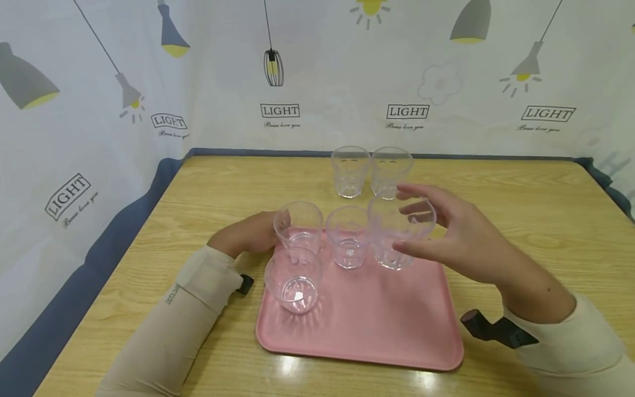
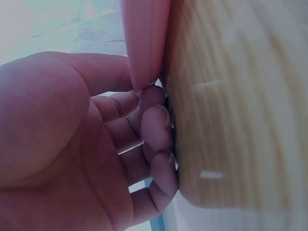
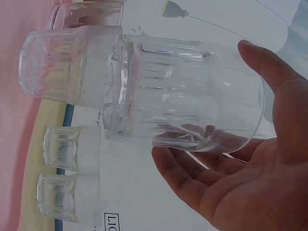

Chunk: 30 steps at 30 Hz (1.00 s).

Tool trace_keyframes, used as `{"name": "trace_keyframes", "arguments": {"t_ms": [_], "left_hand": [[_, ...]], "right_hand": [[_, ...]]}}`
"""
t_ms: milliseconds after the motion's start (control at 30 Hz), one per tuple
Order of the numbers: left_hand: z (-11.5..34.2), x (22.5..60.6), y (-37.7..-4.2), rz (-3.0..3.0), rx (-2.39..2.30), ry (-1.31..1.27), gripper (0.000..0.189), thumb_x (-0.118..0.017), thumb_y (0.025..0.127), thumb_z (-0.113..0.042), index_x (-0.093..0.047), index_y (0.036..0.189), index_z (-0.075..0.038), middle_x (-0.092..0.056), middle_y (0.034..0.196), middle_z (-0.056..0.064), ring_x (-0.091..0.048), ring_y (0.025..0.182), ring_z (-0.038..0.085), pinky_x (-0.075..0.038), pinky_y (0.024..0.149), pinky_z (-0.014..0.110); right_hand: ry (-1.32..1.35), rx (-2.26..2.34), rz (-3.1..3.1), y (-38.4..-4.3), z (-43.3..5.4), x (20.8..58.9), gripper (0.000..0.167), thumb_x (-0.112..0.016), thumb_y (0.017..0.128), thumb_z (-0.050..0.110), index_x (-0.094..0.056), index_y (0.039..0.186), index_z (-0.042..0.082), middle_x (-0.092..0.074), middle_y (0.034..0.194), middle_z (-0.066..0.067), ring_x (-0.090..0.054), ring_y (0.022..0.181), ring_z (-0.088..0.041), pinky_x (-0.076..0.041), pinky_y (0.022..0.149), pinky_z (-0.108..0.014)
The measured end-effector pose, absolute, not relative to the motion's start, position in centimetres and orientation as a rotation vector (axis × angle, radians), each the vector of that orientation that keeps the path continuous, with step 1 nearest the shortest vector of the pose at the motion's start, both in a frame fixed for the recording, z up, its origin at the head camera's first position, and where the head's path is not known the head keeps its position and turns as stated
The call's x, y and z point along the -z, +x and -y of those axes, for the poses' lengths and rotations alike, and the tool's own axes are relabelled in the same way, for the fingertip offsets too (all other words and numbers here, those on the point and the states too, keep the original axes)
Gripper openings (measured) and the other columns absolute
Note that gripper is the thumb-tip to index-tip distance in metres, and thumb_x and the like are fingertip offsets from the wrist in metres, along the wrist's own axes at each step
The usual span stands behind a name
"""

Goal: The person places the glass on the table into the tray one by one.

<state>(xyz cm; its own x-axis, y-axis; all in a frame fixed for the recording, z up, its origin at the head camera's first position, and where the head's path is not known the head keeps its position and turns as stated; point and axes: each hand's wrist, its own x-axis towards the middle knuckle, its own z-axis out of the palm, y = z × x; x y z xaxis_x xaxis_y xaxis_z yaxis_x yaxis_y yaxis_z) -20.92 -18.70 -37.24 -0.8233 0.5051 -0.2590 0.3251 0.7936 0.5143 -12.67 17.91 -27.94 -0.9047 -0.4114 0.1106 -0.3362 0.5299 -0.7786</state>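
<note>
My right hand holds a clear plastic cup by its side, thumb on one side and fingers on the other. In the right wrist view this held cup is raised, its base near the rim of another clear cup standing on the tray. Whether the two touch I cannot tell. With my left hand I grip the left edge of the pink tray. The left wrist view has the fingers curled at the underside of the tray edge, against the wooden table.
More clear cups stand on the tray: a front-left cup, one behind it and a middle cup. Beyond the tray, two cups, a left one and a right one, stand on the wooden table near the printed cloth backdrop.
</note>
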Motion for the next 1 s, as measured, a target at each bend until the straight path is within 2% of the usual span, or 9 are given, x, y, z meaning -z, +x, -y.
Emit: {"name": "trace_keyframes", "arguments": {"t_ms": [100,200,367,533,733,800,1000], "left_hand": [[18.8,37.4,-21.0,-2.597,-0.649,0.626,0.036,-0.049,0.105,-0.026,-0.054,0.138,-0.011,-0.058,0.141,0.014,-0.050,0.136,0.034,-0.038,0.117,0.052],[18.8,37.4,-21.0,-2.603,-0.642,0.636,0.031,-0.049,0.105,-0.024,-0.056,0.132,-0.011,-0.060,0.137,0.014,-0.052,0.134,0.033,-0.039,0.116,0.052],[18.8,37.6,-21.1,-2.612,-0.639,0.639,0.028,-0.048,0.105,-0.023,-0.057,0.129,-0.010,-0.062,0.134,0.014,-0.053,0.132,0.033,-0.040,0.115,0.052],[18.8,37.5,-21.0,-2.613,-0.651,0.655,0.028,-0.047,0.106,-0.022,-0.056,0.130,-0.010,-0.062,0.134,0.015,-0.053,0.133,0.035,-0.039,0.116,0.053],[18.7,37.4,-20.9,-2.608,-0.654,0.656,0.031,-0.048,0.105,-0.021,-0.055,0.133,-0.009,-0.061,0.136,0.016,-0.052,0.134,0.035,-0.039,0.116,0.053],[18.7,37.4,-21.0,-2.610,-0.650,0.656,0.030,-0.049,0.105,-0.021,-0.056,0.131,-0.009,-0.061,0.135,0.015,-0.053,0.133,0.035,-0.039,0.116,0.053],[18.8,37.3,-20.9,-2.602,-0.656,0.641,0.041,-0.050,0.105,-0.023,-0.050,0.143,-0.009,-0.056,0.143,0.016,-0.049,0.137,0.035,-0.036,0.118,0.053]], "right_hand": [[-0.679,1.326,-2.682,-12.5,-17.8,28.0,0.078,-0.086,0.079,0.027,-0.046,0.146,0.031,-0.053,0.143,0.007,-0.059,0.123,-0.020,-0.052,0.097,-0.036],[-0.712,1.313,-2.683,-12.3,-17.7,28.1,0.078,-0.087,0.079,0.027,-0.046,0.146,0.032,-0.053,0.144,0.007,-0.060,0.122,-0.019,-0.053,0.095,-0.034],[-0.783,1.298,-2.638,-12.2,-17.6,28.5,0.080,-0.086,0.080,0.029,-0.045,0.148,0.029,-0.052,0.145,0.004,-0.059,0.125,-0.022,-0.047,0.102,-0.051],[-0.835,1.286,-2.612,-12.1,-17.4,28.9,0.082,-0.087,0.079,0.028,-0.045,0.149,0.023,-0.054,0.144,0.002,-0.059,0.126,-0.023,-0.044,0.107,-0.054],[-0.874,1.276,-2.573,-11.8,-17.0,29.1,0.086,-0.087,0.078,0.028,-0.041,0.151,0.024,-0.052,0.147,-0.002,-0.060,0.124,-0.026,-0.051,0.100,-0.050],[-0.893,1.264,-2.574,-11.7,-16.8,29.1,0.087,-0.087,0.078,0.029,-0.041,0.151,0.026,-0.052,0.147,0.000,-0.060,0.123,-0.024,-0.053,0.098,-0.045],[-0.933,1.206,-2.609,-11.4,-16.4,29.4,0.087,-0.087,0.077,0.035,-0.042,0.151,0.029,-0.053,0.146,0.006,-0.059,0.120,-0.016,-0.052,0.099,-0.036]]}}
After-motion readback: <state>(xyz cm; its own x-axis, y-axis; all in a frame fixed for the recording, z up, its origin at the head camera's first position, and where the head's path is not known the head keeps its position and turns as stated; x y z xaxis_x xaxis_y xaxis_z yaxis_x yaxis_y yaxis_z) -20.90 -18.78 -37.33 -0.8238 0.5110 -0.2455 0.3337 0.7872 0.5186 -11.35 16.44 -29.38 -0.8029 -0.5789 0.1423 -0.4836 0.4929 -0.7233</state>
